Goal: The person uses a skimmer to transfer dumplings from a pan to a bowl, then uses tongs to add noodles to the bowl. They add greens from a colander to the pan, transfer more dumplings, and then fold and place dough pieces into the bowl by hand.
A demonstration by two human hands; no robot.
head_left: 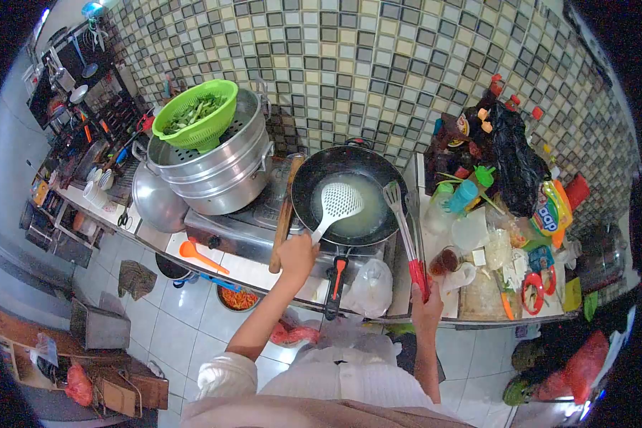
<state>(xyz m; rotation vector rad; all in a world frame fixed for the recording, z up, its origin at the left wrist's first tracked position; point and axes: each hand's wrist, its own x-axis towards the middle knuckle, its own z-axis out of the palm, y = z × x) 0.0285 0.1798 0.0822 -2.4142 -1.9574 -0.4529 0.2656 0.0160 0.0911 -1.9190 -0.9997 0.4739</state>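
Note:
My left hand (297, 255) is closed round the handle of a white skimmer (342, 200), whose perforated head lies over the cloudy liquid in a black wok (308, 177). A wooden stick (288, 207) leans beside this hand, along the wok's left side. In my right hand (426, 308) are metal tongs (406, 239) with red handles, gripped at the handle end. Their tips point up at the wok's right rim. The wok rests on a gas stove (257, 232), its black handle (334, 285) toward me.
Left of the wok stands a large steamer pot (217, 175) with a green colander (200, 118) of cut greens on top. An orange spoon (201, 255) lies on the counter edge. A clear plastic bag (371, 287) sits by the wok handle. Bottles, packets and red scissors (532, 292) crowd the right counter.

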